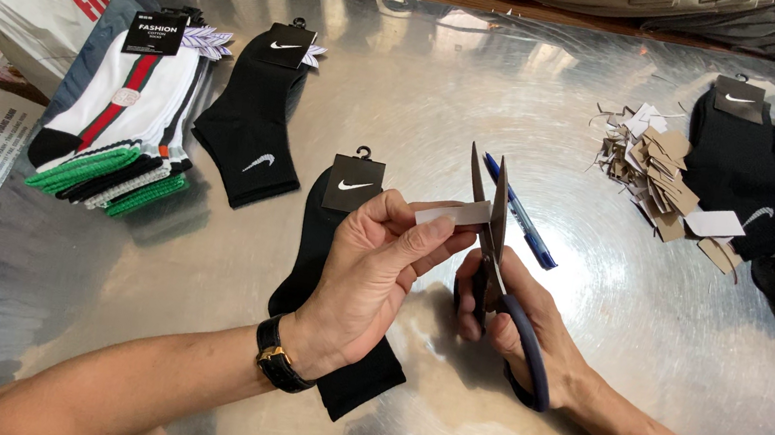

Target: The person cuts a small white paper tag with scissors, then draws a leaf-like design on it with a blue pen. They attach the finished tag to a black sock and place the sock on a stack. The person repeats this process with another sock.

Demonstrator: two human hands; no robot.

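Under the left hand point(368, 281), a black sock point(329, 240) lies half hidden.

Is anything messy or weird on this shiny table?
Yes: a loose heap of cut card scraps lies scattered at the table's far right beside the dark socks, and a blue pen lies behind the scissors.

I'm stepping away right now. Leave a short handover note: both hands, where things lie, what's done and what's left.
Left hand: pinches a small white paper strip.
Right hand: holds blue-handled scissors, blades slightly open at the strip.
Under the hands: a black sock pair on the metal table; blue pen behind.
Done: pile of cut card scraps at right.
Left: strip not yet cut through.
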